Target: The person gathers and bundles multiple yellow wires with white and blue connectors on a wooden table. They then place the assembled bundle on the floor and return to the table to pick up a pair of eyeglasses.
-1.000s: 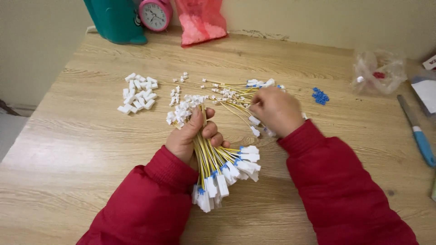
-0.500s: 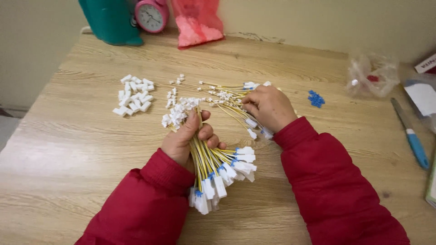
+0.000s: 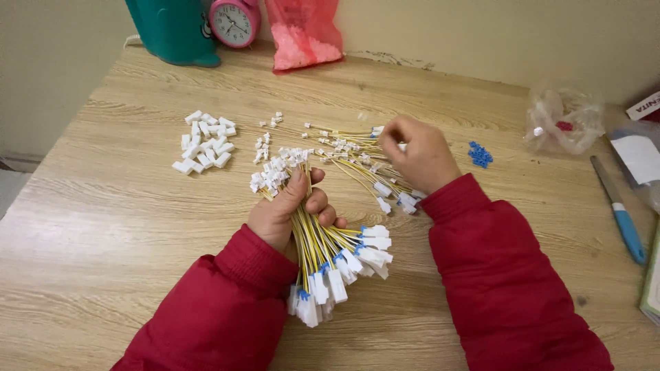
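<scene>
**Bundle in one fist, loose wires under the other**

While the left hand (image 3: 285,209) is closed tight round a bundle of yellow wires (image 3: 313,240), the right hand (image 3: 419,154) is curled over a loose pile of the same wires (image 3: 350,154) on the wooden table (image 3: 103,227); its fingertips are pinched on something small at the far side of that pile, though what exactly sits between them cannot be made out. The held bundle runs near-to-far through the fist; small white connectors (image 3: 278,172) fan out at its far end, larger white connectors with blue tabs (image 3: 340,271) hang at its near end. The loose pile lies just right of and beyond the left fist, directly below the right hand, its strands slanting from far left towards near right; so the right hand is the nearer to it. Further left lies a heap of white plastic housings (image 3: 203,141); to the right, a few blue pieces (image 3: 480,154), a crumpled clear bag (image 3: 564,120) and a blue-handled tool (image 3: 619,213); along the far edge, a teal container (image 3: 172,31), a pink alarm clock (image 3: 234,22) and a pink bag (image 3: 304,31).
</scene>
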